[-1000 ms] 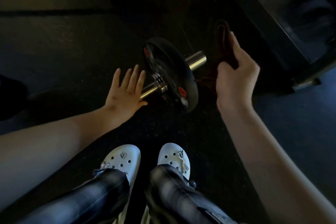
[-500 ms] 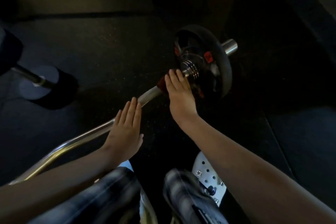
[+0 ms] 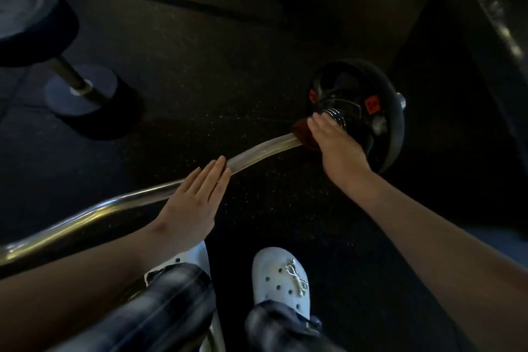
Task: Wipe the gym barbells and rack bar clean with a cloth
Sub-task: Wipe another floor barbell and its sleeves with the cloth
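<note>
A curved steel barbell (image 3: 257, 153) lies on the dark gym floor, running from the lower left up to a black weight plate (image 3: 383, 111) with red labels. My right hand (image 3: 334, 140) wraps a dark red cloth (image 3: 301, 131) around the bar right beside the plate's collar; most of the cloth is hidden under the fingers. My left hand (image 3: 194, 197) rests flat on the bar nearer the middle, fingers straight and together.
A black dumbbell (image 3: 74, 86) stands on end at the left, with its larger head at the top left corner. A dark rack frame (image 3: 491, 17) rises at the right. My white clogs (image 3: 281, 280) are just below the bar.
My right hand came from beside the plate's outer end onto the bar inside the plate with the cloth. The view swung left, showing more of the bar and the dumbbell.
</note>
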